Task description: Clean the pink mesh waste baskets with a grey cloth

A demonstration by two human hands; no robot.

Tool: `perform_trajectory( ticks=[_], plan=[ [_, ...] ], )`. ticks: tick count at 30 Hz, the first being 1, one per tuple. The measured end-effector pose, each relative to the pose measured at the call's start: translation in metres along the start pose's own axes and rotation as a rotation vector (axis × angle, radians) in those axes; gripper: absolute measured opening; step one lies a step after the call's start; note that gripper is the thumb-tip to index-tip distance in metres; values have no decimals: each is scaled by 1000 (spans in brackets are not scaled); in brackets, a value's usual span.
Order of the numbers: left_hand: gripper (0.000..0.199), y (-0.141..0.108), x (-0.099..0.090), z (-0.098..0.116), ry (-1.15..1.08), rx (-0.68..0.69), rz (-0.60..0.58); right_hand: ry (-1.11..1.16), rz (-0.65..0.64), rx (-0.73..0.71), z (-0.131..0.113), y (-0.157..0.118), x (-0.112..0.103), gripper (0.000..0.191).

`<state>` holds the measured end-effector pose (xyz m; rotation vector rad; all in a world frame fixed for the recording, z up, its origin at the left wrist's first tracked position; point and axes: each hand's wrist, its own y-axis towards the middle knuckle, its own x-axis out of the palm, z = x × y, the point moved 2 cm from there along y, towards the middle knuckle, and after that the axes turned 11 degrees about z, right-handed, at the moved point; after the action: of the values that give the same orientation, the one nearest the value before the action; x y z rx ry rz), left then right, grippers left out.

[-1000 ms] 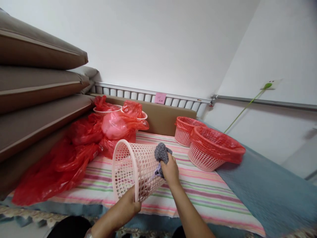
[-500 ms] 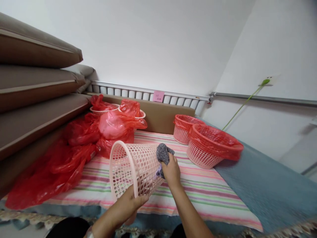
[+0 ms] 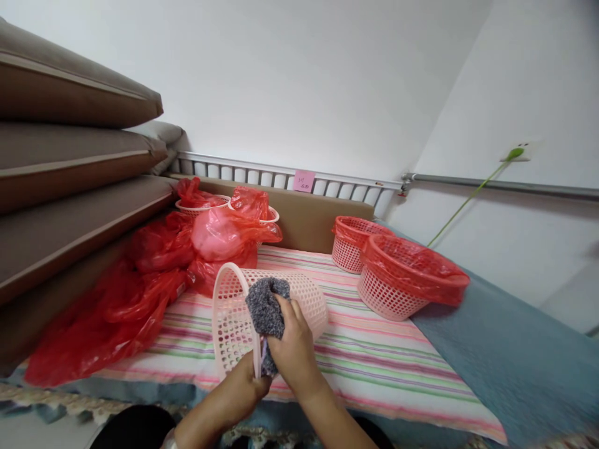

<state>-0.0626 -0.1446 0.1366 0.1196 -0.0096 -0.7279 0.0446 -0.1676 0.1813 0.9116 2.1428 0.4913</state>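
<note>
A pale pink perforated basket (image 3: pixel 306 299) lies on its side above the striped cloth (image 3: pixel 374 362), its open mouth facing left. My left hand (image 3: pixel 241 386) grips the lower part of its rim. In my right hand (image 3: pixel 294 343) is a dark grey fuzzy cloth (image 3: pixel 267 307), pressed on the outside of the basket close to the rim. A bit of purple shows between the two hands. The fingertips of my left hand are partly hidden by the rim.
Red plastic bags (image 3: pixel 107 318) are heaped at the left, before two pink baskets. Two baskets lined with red bags (image 3: pixel 393 299) stand at the right. Stacked brown cushions (image 3: pixel 75 143) rise at the far left. A radiator (image 3: pixel 276 178) with a pink note runs behind.
My right hand and the grey cloth have moved left along the basket, from its base end to near the rim. The left hand still grips the rim.
</note>
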Motion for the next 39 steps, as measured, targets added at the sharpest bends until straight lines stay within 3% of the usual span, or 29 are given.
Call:
perform_trajectory(
  ticks=[6, 10, 14, 20, 25, 30, 34, 39],
  plan=[
    [54, -6, -4, -5, 54, 145, -97, -285, 66, 87, 52, 36, -10, 56],
    [63, -10, -5, -10, 89, 154, -135, -482, 93, 271, 93, 58, -25, 48],
    [73, -11, -6, -15, 132, 144, -148, -539, 98, 337, 110, 66, -38, 45],
    [75, -9, -5, -13, 133, 146, -156, -522, 93, 314, 90, 56, -30, 47],
    [76, -1, -5, -25, 67, 159, -120, -272, 94, 118, 36, 20, -6, 53],
    [58, 0, -11, -35, 81, 64, -40, -59, 92, -28, -7, -18, 10, 63],
    [62, -2, -11, -31, 112, 66, -19, -59, 83, -68, 2, -17, 12, 64],
    [80, -2, -8, -21, 96, 145, -107, -204, 91, 39, 47, 14, 2, 58]
  ],
)
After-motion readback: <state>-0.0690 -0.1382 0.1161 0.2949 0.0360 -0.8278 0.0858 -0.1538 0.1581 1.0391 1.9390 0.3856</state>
